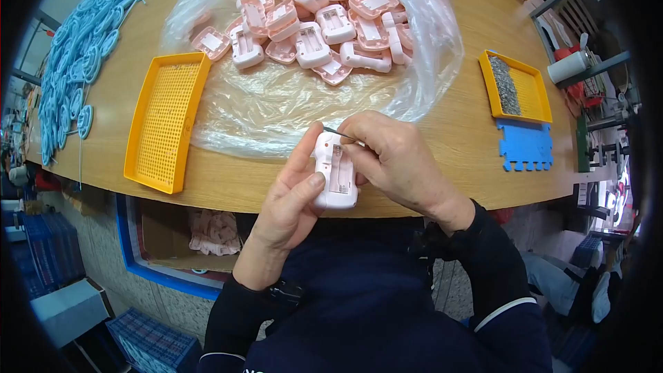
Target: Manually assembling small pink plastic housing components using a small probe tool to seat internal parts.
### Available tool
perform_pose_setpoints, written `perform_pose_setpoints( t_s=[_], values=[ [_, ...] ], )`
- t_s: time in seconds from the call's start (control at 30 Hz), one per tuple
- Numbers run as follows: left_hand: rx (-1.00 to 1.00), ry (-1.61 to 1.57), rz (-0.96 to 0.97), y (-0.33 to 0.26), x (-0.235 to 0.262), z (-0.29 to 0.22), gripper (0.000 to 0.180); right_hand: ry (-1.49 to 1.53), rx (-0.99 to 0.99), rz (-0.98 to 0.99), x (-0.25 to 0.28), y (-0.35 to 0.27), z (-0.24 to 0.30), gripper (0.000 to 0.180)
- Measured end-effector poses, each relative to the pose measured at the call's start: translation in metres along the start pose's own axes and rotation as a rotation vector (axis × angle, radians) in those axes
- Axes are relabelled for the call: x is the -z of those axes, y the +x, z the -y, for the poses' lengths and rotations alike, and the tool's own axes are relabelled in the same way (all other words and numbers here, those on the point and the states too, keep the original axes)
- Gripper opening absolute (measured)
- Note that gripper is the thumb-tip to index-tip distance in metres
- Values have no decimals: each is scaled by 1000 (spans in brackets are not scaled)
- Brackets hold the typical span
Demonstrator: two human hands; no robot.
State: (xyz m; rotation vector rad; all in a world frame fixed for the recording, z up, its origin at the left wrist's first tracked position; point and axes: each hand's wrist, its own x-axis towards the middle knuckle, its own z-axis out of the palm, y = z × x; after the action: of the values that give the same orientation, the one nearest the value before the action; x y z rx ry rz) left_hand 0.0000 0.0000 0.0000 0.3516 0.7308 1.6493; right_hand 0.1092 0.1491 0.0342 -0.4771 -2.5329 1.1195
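1. Head view: casing, pale pink, lies between the two hands, compartment facing up, over the table's near edge.
2. Left hand: fingers hold the casing's left side; thumb presses its face, index fingertip reaches its top.
3. Right hand: thumb and index finger pinch a thin dark piece at the casing's top; other fingers' contact cannot be told.

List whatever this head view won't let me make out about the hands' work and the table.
All in the head view:
- Held casing: its back, turned away from the camera.
- Thin dark piece: one end, covered by the right hand.
- Heaped pink casings: the lower ones, buried under others.
- Grey bits: individual shapes, too small.
- Blue looped parts: the far end, cut off by the top edge.
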Motion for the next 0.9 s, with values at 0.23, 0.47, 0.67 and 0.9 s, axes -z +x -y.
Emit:
perform_pose_setpoints(
  t_s=[0.23, 0.47, 0.67, 0.9],
  values=[
    [-18, 38, 15, 3, 1, 5, 73, -102, 129, -62, 3, -2, -1, 12],
    [19, 40, 99, 5, -1, 3, 69, 69, 37, 32, 14, -4, -10, 10],
    [22, 38, 102, 4, -5, 4, 69, 26, 24, 56, 19, -4, -3, 11],
    [75, 37, 138, 2, -3, 4, 70, -26, 24, 82, 19, -9, -2, 11]
  ],
)
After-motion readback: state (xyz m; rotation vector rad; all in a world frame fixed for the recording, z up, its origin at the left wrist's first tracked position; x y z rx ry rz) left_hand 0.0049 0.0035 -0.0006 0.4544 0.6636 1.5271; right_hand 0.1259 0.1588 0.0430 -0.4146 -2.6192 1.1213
